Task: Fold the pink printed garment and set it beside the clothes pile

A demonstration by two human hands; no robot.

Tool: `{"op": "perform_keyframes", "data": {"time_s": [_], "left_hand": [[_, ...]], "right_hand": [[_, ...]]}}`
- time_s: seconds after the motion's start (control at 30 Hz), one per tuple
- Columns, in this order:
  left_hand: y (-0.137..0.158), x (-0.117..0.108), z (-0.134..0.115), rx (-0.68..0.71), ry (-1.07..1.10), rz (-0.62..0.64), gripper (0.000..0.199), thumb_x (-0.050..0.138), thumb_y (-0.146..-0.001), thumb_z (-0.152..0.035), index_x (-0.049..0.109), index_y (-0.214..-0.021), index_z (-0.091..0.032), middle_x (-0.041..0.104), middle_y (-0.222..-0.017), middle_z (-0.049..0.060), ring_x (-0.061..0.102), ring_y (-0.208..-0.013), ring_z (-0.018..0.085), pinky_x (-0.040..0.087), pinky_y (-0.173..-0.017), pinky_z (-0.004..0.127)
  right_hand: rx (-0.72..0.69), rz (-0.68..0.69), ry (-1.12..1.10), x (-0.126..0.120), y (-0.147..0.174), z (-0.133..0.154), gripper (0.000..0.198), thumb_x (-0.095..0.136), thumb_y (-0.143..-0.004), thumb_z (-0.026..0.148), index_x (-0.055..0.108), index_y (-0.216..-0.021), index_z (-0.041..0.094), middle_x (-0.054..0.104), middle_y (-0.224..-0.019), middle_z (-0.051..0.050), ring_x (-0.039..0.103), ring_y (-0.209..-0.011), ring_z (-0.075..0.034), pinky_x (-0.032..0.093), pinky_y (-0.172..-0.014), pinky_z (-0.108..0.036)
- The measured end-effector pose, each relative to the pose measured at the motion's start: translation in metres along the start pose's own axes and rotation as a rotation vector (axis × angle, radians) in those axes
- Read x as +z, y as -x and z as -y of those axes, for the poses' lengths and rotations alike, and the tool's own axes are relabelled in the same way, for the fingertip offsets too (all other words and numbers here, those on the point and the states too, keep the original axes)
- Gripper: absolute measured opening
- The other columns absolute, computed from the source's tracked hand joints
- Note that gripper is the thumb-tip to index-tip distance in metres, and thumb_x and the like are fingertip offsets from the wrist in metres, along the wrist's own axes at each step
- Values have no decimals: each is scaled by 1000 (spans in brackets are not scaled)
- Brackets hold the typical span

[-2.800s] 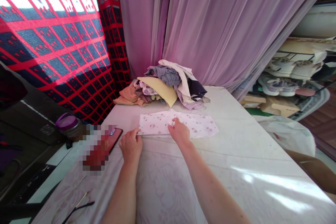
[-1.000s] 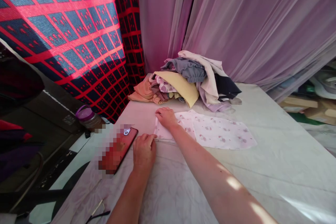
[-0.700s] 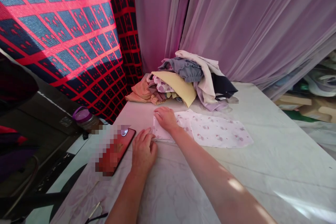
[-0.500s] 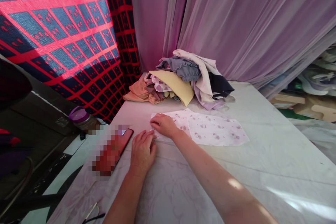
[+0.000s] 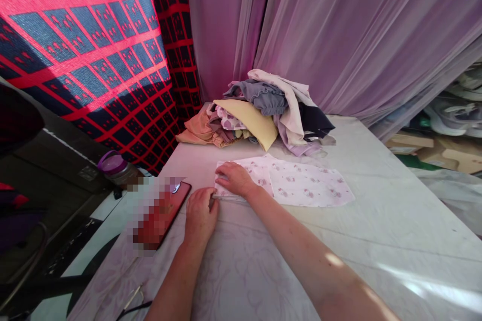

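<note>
Two hands work at the left end of a small floral cloth lying flat on the pale surface. The left hand rests with its grip pinching the cloth's near corner; the right hand lies spread, pressing the cloth down. A red phone sits just left. Beyond, a clothes heap rises.

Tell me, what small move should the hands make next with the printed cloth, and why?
Probably lift the left end and fold it rightward: both the left hand and right hand sit at that end of the cloth, which lies flat and long.
</note>
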State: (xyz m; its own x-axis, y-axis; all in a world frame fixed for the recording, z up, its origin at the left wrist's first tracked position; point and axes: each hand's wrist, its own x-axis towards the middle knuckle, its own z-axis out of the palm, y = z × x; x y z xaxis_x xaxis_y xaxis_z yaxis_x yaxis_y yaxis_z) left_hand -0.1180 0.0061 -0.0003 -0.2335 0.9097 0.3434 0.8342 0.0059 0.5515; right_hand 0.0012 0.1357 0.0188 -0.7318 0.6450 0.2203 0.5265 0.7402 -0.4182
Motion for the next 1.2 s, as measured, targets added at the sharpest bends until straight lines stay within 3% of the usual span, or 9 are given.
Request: {"op": "perform_keyframes", "data": {"time_s": [0.13,0.27,0.33,0.43,0.67,0.77,0.9,1.03,1.2], "left_hand": [[-1,1,4,16,-6,19,19,52,-82,-20,63,-97,-22,69,-100,6,59,-99,24,45,-93,41],[-2,2,4,13,-22,-3,24,52,-82,-21,63,-103,-22,69,-101,6,59,-99,24,46,-91,40],[-2,2,3,8,-33,-24,24,52,-82,-20,63,-103,-22,69,-100,7,60,-98,24,46,-91,40],[-2,2,0,1,-42,-34,23,52,-81,-20,64,-101,-23,69,-99,7,60,-96,24,46,-90,40],[-2,2,0,-26,-28,-26,23,54,-80,-20,63,-101,-22,69,-99,7,60,-98,24,46,-91,40],[-2,1,-1,-38,-11,-15,25,55,-80,-20,63,-103,-21,69,-101,7,60,-100,25,45,-92,41],[-2,0,-4,-56,19,-12,25,55,-80,-22,62,-104,-22,69,-102,6,59,-101,24,44,-94,41],[-2,2,-3,-56,12,-34,29,58,-80,-26,60,-109,-21,69,-102,8,60,-102,25,44,-95,42],[-4,7,2,-25,-13,-95,31,58,-82,-36,60,-106,-17,69,-99,11,61,-99,27,46,-91,42]], "right_hand": [[171,-44,28,-18,16,1,24,55,-90,31,64,-110,20,67,-102,-6,58,-97,-18,40,-89,-28],[643,-228,208,-48,56,-11,31,48,-92,33,61,-116,19,64,-115,-12,56,-108,-24,40,-90,-34],[871,-184,214,-60,74,-17,42,52,-89,45,58,-120,18,64,-115,-14,58,-107,-27,43,-86,-36],[1018,-22,136,-67,88,-22,47,58,-80,56,62,-113,22,69,-102,-11,63,-99,-28,44,-78,-36],[1003,124,85,-69,78,-22,25,58,-77,46,66,-84,23,70,-94,-8,65,-91,-27,44,-69,-33],[945,44,80,-71,75,-19,21,56,-80,39,65,-83,20,70,-91,-9,64,-89,-26,45,-70,-33],[882,-175,-267,-80,56,-4,28,57,-80,34,63,-102,18,68,-82,-5,64,-74,-19,48,-61,-28],[677,-301,-752,-93,10,26,54,56,-82,31,42,-133,19,68,-85,-2,63,-62,-13,48,-49,-21],[494,-274,-724,-97,-43,65,64,58,-79,24,35,-139,26,68,-92,-1,66,-66,-15,57,-58,-29]]}}
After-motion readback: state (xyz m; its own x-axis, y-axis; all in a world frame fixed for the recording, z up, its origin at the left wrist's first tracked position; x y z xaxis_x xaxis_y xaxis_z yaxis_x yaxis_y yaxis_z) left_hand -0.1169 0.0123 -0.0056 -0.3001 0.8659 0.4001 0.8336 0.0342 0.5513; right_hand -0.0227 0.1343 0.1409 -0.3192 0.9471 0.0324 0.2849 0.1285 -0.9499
